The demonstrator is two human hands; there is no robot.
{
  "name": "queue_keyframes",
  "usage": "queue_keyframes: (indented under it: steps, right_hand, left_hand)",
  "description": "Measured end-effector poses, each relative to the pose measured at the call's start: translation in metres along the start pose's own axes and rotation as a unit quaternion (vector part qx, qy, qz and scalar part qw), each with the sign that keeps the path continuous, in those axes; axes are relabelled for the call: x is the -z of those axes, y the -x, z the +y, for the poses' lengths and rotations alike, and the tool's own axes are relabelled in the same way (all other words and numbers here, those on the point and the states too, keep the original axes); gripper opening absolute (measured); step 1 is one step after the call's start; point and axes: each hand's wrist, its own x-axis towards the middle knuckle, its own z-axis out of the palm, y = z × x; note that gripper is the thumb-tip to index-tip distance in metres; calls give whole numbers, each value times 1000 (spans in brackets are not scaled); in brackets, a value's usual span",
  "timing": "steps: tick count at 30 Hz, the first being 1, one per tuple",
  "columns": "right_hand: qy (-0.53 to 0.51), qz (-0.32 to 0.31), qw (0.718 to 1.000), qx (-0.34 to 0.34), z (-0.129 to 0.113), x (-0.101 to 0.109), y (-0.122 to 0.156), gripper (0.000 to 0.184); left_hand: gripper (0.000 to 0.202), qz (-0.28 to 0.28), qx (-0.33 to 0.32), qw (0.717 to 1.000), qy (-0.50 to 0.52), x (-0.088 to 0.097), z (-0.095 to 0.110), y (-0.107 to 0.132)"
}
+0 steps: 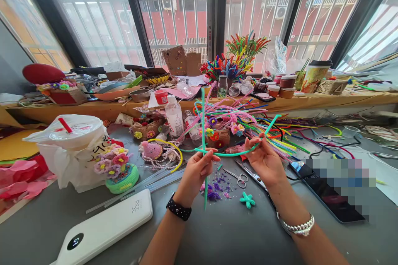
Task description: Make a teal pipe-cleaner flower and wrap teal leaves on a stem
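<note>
My left hand (201, 166) pinches two green pipe cleaners where they cross. One upright pipe cleaner (203, 120) runs above and below the fingers. The other, a curved pipe cleaner (233, 155), stretches sideways to my right hand (266, 158), whose thumb and fingertips grip it near its far end; the tip sticks out up and to the right. Below the hands on the grey table lie a small green pipe-cleaner flower (247, 200), small scissors (241, 180) and purple fluff clippings (214, 192). Larger scissors (253, 174) lie partly hidden behind my right wrist.
A white power bank (108, 227) lies front left, near a bagged drink cup (74, 149) and a fluffy flower pot (122, 178). At right is a phone (326, 194) with a cable. Loose pipe cleaners (230, 109) and a bottle (174, 118) stand before the crowded windowsill (62, 109).
</note>
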Motion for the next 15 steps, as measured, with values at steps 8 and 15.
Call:
queue_keyframes:
  steps: [8, 15]
  right_hand:
    - [404, -83, 911, -3, 17, 2, 6, 22]
    - [613, -118, 776, 88, 19, 10, 6, 28]
  left_hand:
    - [25, 69, -42, 997, -8, 4, 3, 1]
    - [21, 116, -100, 975, -159, 3, 2, 0]
